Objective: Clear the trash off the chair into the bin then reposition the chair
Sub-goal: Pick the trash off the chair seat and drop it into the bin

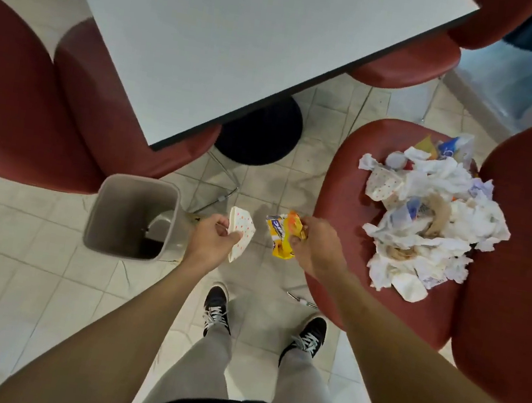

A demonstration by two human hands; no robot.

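You stand on pale floor tiles with trash in both hands, bin at your left and chair at your right.

A white table on a dark base fills the space ahead, with red seats around it. Your left hand pinches a dotted paper just beside the bin; your right hand grips a yellow wrapper at the edge of the chair. A heap of trash lies on its seat.
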